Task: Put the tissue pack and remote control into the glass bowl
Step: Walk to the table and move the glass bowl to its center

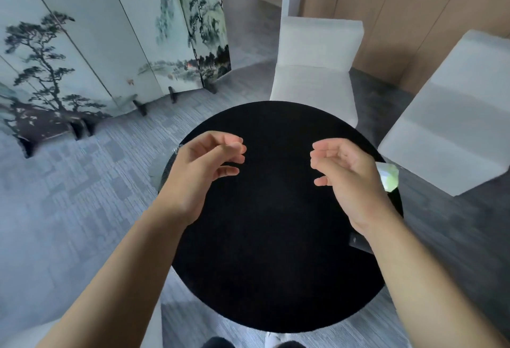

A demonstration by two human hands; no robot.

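Observation:
Both of my hands hover over a round black table (276,237), holding nothing. My left hand (204,171) has its fingers loosely curled and apart, and my right hand (347,173) is the same. A glass bowl (162,165) sits at the table's left edge, mostly hidden behind my left hand. A white and green tissue pack (389,177) lies at the right edge, partly behind my right hand. A dark remote control (358,241) lies near the right edge, mostly covered by my right forearm.
Two white chairs stand beyond the table, one at the back (317,71) and one at the right (452,132). A painted folding screen (96,52) stands on the grey carpet to the left. Wooden cabinets (400,16) line the back right.

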